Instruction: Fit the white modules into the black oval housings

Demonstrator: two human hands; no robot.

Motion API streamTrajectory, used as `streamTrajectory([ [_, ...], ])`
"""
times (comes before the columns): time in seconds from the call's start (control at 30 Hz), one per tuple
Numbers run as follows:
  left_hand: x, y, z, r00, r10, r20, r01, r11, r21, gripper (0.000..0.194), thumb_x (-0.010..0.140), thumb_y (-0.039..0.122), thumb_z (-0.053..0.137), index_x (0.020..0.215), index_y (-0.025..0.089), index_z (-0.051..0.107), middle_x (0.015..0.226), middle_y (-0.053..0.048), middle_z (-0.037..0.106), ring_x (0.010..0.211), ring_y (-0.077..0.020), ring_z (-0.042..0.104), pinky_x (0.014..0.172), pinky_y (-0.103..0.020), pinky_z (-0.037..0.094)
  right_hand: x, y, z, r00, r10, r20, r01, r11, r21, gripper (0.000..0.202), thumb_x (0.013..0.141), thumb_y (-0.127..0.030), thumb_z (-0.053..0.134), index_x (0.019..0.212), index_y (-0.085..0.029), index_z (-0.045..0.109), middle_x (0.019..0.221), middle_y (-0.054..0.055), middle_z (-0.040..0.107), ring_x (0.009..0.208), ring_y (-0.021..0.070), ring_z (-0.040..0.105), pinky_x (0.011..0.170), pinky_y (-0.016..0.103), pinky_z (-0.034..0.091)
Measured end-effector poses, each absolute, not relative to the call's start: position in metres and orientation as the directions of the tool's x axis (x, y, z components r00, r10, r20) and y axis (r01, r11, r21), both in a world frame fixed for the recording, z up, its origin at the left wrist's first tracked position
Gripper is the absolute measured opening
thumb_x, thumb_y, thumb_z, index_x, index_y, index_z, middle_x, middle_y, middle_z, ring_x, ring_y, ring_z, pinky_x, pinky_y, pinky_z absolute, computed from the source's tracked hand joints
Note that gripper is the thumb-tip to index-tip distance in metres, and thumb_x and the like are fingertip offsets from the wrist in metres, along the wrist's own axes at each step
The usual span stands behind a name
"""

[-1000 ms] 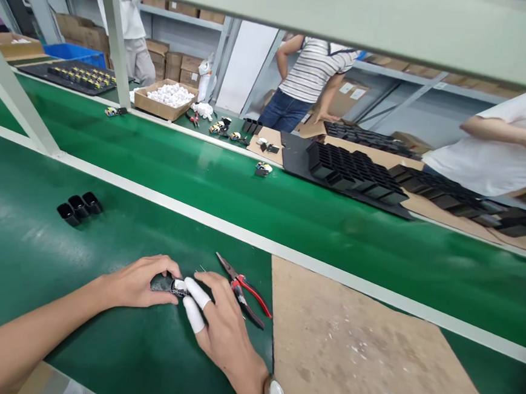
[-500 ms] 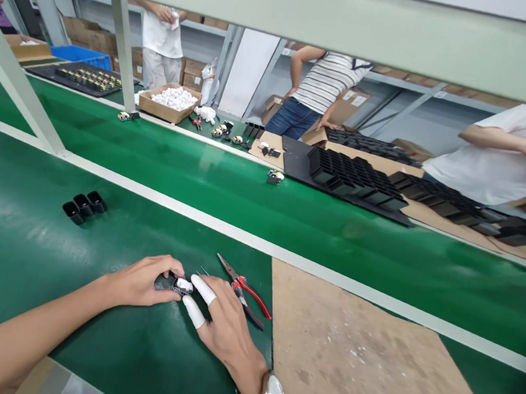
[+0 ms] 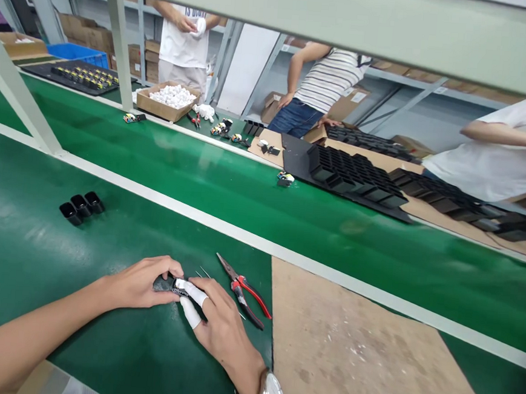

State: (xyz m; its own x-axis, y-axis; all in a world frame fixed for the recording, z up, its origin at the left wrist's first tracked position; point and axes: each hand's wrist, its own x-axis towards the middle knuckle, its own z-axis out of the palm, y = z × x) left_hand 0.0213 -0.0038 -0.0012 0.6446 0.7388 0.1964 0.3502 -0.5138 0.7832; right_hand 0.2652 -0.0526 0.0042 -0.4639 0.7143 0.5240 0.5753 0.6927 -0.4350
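Observation:
Between the thumb and fingers of my left hand is a small black plastic case, its open end toward my right hand. White material and a row of small pale parts show in that opening. My right hand wears white finger cots on thumb and index finger; the index tip presses on the white material and the thumb lies at the case's lower edge. Just beyond my right hand lie red-handled long-nose pliers with jaws slightly apart, and a thin metal rod partly shows beside them.
Three black cases stand on the green bench at left. A brown board lies to the right. Beyond the white rail, a green conveyor belt carries small circuit assemblies. Overhead runs a pale beam. Co-workers stand opposite.
My right index finger has moved left onto the white material in the case. Circuit assemblies on the belt have shifted right. A co-worker at the back has moved slightly right.

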Motion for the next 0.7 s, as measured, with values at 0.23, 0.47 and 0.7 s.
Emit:
streamTrajectory([
  [0.23,0.0213,-0.0037,-0.0031,0.641,0.734,0.224,0.354,-0.541,0.763,0.029,0.096,0.033,0.073,0.119,0.024,0.060,0.105,-0.003,0.071,0.089,-0.0176,0.068,0.081,-0.029,0.057,0.2643,-0.0559,0.0059,-0.478,0.758,0.445,0.606,0.651,-0.457,0.043,0.104,-0.014,0.052,0.147,-0.021,0.051,0.120,0.013,0.068,0.106,0.0257,0.069,0.089,0.042,0.064],
  [0.47,0.0207,-0.0051,-0.0049,0.639,0.739,0.215,0.352,-0.529,0.772,0.028,0.095,0.033,0.074,0.118,0.024,0.059,0.105,-0.003,0.070,0.090,-0.0176,0.067,0.082,-0.030,0.056,0.2626,-0.0547,0.0063,-0.530,0.724,0.442,0.593,0.689,-0.417,0.047,0.103,-0.012,0.050,0.149,-0.022,0.051,0.121,0.013,0.066,0.107,0.0265,0.067,0.091,0.046,0.064],
  [0.7,0.0208,-0.0039,-0.0051,0.642,0.733,0.225,0.328,-0.528,0.784,0.029,0.096,0.032,0.074,0.120,0.024,0.060,0.107,-0.003,0.071,0.091,-0.0172,0.068,0.083,-0.029,0.057,0.2665,-0.0541,0.0016,-0.491,0.718,0.493,0.563,0.693,-0.449,0.039,0.104,-0.012,0.053,0.142,-0.021,0.056,0.123,0.013,0.068,0.108,0.0257,0.069,0.090,0.042,0.064],
])
